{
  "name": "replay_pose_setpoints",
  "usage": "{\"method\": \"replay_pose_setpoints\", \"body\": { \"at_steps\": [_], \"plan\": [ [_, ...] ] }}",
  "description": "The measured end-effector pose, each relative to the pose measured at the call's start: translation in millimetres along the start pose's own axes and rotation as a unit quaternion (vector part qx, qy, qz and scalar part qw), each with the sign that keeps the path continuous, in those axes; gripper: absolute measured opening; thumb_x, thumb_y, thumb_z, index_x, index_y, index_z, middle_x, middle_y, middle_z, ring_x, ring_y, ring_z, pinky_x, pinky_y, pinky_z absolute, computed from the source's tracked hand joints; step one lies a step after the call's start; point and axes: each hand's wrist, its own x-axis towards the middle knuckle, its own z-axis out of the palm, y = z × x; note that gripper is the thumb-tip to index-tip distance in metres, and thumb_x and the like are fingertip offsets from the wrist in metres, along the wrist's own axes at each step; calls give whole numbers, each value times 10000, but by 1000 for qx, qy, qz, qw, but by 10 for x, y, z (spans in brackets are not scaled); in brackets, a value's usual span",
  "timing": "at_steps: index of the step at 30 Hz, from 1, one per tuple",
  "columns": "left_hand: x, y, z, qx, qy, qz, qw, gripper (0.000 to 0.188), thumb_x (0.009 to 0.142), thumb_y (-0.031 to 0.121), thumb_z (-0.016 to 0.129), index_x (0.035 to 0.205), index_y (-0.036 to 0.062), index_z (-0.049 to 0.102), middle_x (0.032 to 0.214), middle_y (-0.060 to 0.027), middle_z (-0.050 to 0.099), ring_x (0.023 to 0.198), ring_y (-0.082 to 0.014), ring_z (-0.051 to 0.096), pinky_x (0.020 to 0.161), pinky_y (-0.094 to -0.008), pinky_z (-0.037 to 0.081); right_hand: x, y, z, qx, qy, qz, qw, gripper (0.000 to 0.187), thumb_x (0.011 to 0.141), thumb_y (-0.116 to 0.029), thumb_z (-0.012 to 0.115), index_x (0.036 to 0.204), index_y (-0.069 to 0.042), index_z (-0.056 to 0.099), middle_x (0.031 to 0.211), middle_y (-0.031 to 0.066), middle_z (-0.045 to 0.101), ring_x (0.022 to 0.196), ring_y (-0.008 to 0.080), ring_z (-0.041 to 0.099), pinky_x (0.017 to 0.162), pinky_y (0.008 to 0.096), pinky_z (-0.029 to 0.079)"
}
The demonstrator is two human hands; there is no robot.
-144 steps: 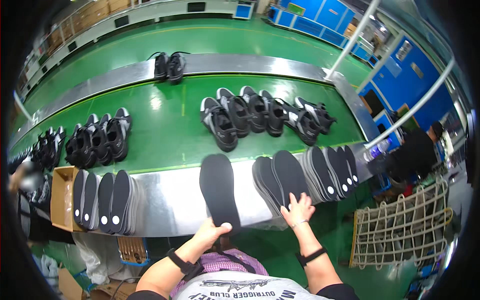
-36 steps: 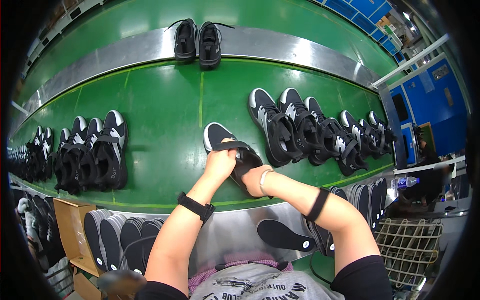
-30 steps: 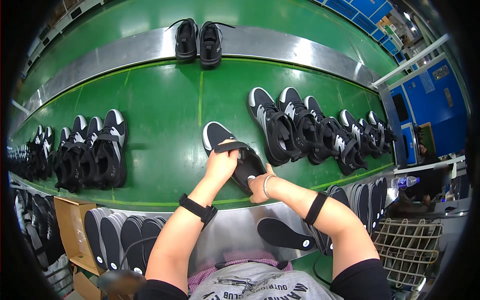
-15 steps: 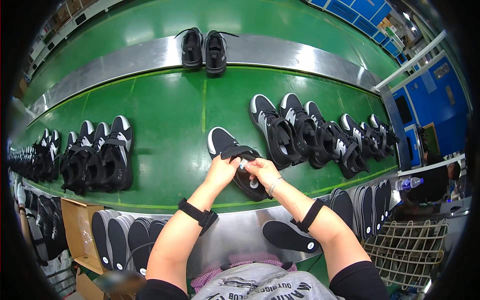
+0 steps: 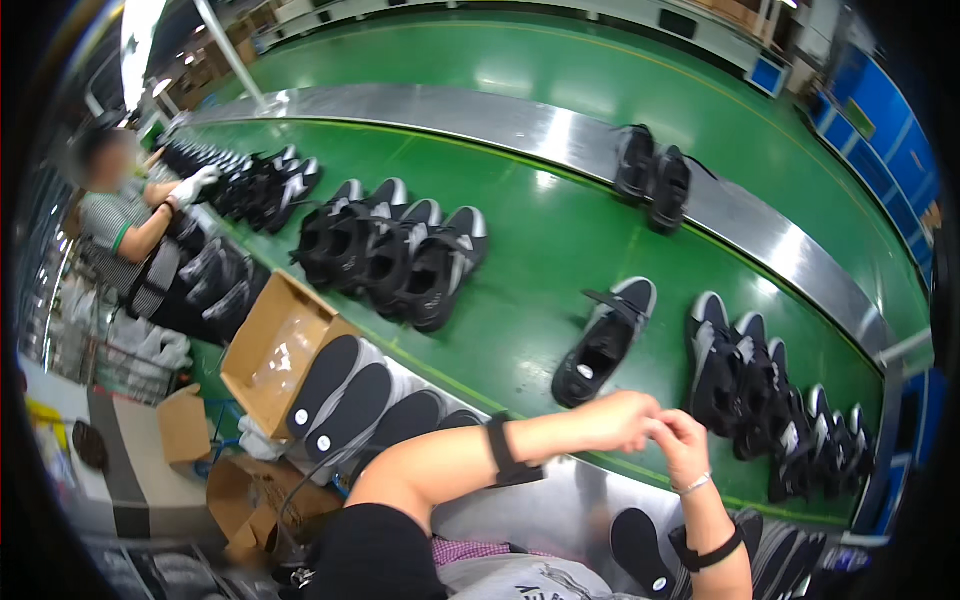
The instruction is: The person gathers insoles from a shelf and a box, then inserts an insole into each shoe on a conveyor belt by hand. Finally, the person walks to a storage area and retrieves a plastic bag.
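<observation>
Shoes (image 5: 390,250) stand grouped left of centre on a green surface (image 5: 520,330), with further shoes (image 5: 235,185) trailing toward the upper left, where a co-worker (image 5: 135,215) in white gloves (image 5: 195,185) stands. A dark pair (image 5: 652,180) sits on the metal strip at the upper right, and another row (image 5: 770,400) fills the right side. An open cardboard box (image 5: 280,350) rests at the left, beside black insoles (image 5: 358,410) with white dots. The left forearm (image 5: 440,470) crosses in front of part of those insoles; the right one partly hides the stacks at the lower right, near a loose insole (image 5: 632,540) on the metal ledge (image 5: 560,500).

Just right of centre lies the single shoe (image 5: 606,335), untouched: black, light-toed, pointing to the upper right, its strap sticking out leftward and a white dot showing inside the heel. Below it, the left hand (image 5: 622,420) and right hand (image 5: 685,440) meet, fingers bunched together at the tips; whether they pinch anything cannot be told.
</observation>
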Motion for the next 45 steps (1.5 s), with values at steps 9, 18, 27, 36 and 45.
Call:
{"method": "replay_pose_setpoints", "body": {
  "at_steps": [9, 18, 27, 36, 45],
  "plan": [
    [-2521, -1118, -2138, 246, 572, -178, 762, 234, 818, 134, 436, 974, -3, 544, 992, -123, 564, 907, -251, 553, 729, -318, 445, 145, 525, -783, -536, 262, 27, 802, 348, 664, -280, 646, 962, -126, 551, 1014, 69, 481, 979, 250, 435, 783, 377, 369],
    [-1178, -490, -1598, 513, 446, -32, 733, 442, 803, 150, 520, 1194, -6, 387, 1198, -163, 430, 1107, -300, 403, 927, -358, 300, -79, 460, -336, -507, 96, 112, 849, 261, 714, -345, 565, 778, -93, 547, 745, 115, 562, 687, 271, 573, 609, 396, 442],
    [893, -132, 480, 353, 56, 48, 933, 978, 552, 171, 734, 1304, -2, 134, 1283, -225, 286, 1229, -348, 222, 1000, -382, 216, -1232, 517, -939, -403, 266, 92, 871, 383, 668, -250, 616, 970, -35, 523, 875, 137, 570, 828, 304, 534, 711, 396, 417],
    [1159, -607, 498, -11, 193, -10, 981, 456, 560, 2, 589, 988, -35, 439, 899, -105, 507, 843, -218, 506, 781, -295, 406, -2703, 1129, -1320, -470, 334, 387, 720, 476, 597, -293, 708, 965, -81, 494, 1022, 138, 487, 947, 314, 467, 764, 414, 395],
    [1063, -435, 496, 254, 176, 148, 939, 293, 580, 3, 620, 843, 59, 503, 795, -117, 562, 801, -314, 531, 699, -363, 431, -2502, 721, -1487, -361, 430, 238, 793, 274, 613, -145, 667, 813, -41, 512, 800, 96, 494, 759, 215, 498, 664, 310, 416]
  ]
}}
